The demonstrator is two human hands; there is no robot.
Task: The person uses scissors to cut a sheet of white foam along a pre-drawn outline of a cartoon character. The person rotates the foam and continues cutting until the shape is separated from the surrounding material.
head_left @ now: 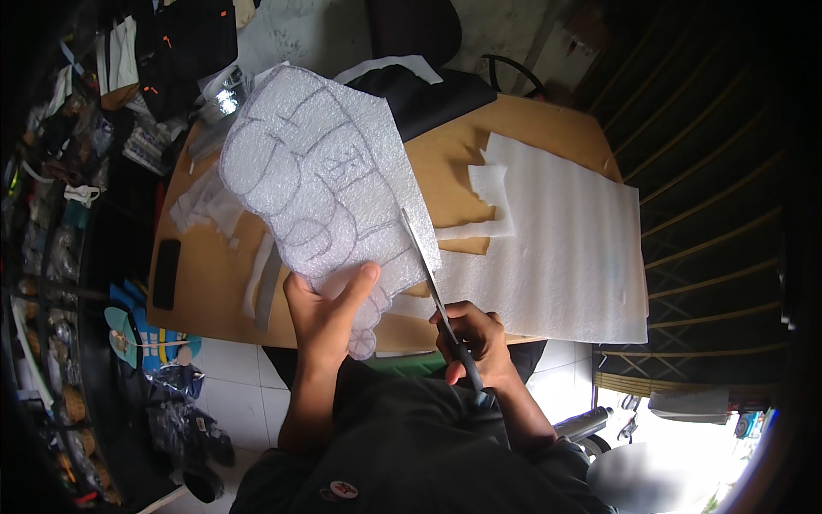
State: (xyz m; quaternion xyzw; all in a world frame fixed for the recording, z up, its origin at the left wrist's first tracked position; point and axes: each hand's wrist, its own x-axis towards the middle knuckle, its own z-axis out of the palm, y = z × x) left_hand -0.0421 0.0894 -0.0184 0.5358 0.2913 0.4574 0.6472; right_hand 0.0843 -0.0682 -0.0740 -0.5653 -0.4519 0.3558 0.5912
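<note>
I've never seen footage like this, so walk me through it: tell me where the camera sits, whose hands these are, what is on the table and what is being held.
There is one picture, taken by a wide fisheye camera worn on a person's head and looking down, so straight edges bend near the rim. The two forearms coming up from the lower edge are that person's own.

The left hand holds up a cut-out foam sheet with shapes drawn on it in dark lines. The right hand has its grip on scissors, whose blades lie at the sheet's right edge.

Below is a wooden table. On it lie a large white foam sheet, smaller foam offcuts, a dark flat phone-like object and some black fabric.
</note>
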